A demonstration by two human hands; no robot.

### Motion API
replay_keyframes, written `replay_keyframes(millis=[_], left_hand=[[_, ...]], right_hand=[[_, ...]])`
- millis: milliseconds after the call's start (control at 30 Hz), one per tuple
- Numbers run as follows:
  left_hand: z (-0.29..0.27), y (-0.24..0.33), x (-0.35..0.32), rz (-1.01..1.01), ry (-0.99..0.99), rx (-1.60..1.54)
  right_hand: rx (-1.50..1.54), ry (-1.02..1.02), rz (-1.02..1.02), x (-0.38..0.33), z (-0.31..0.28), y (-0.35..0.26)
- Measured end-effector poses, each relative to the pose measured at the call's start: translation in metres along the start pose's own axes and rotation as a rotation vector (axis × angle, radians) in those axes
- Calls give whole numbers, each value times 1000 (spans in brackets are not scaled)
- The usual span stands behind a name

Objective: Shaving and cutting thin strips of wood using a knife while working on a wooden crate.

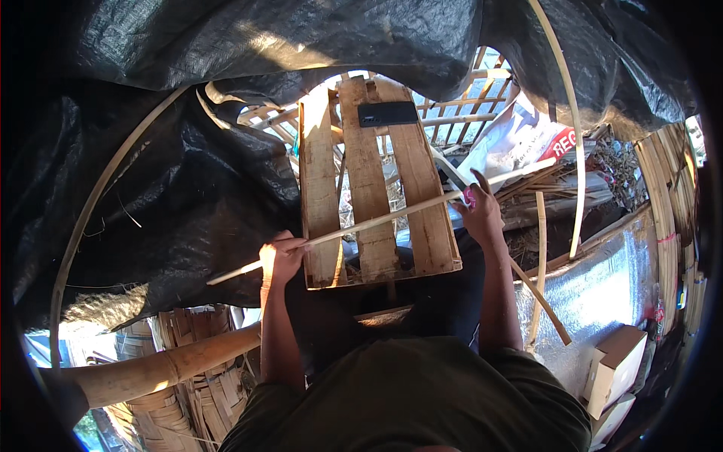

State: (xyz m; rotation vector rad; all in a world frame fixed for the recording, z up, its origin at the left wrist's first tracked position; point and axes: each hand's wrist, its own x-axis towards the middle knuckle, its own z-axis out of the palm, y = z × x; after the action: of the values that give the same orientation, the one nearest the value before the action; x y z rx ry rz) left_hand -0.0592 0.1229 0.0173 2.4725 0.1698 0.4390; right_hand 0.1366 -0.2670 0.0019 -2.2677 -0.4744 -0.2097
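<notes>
A long, thin bamboo strip [376, 219] slants across a slatted wooden crate [364, 181] in front of me, its right end higher in the view. My left hand [282, 258] is closed around the strip near its left end, just off the crate's left edge. Beyond the crate's right edge, my right hand [483, 214] is closed on a knife [450, 170] with a pink part at the grip. Its pale blade points up and left, against or very close to the strip. How the right fingers wrap the handle is partly hidden.
A dark phone [388, 114] lies on the crate's far end. Black plastic sheeting [188, 203] hangs left and ahead. A thick bamboo pole [173, 361] runs at lower left. Bamboo pieces [541, 264] stand by my right arm, with a cardboard box [616, 369] at lower right.
</notes>
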Motion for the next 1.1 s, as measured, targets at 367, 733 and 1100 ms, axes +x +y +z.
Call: replay_keyframes(millis=[367,733,1100], left_hand=[[27,64,19,-9,-174,19],[70,72,26,-20,-87,-168],[97,57,25,-123,-6,-28]], right_hand=[[61,27,-88,-12,27,3],[23,-1,64,-22,21,-8],[14,31,37,-27,25,-11]])
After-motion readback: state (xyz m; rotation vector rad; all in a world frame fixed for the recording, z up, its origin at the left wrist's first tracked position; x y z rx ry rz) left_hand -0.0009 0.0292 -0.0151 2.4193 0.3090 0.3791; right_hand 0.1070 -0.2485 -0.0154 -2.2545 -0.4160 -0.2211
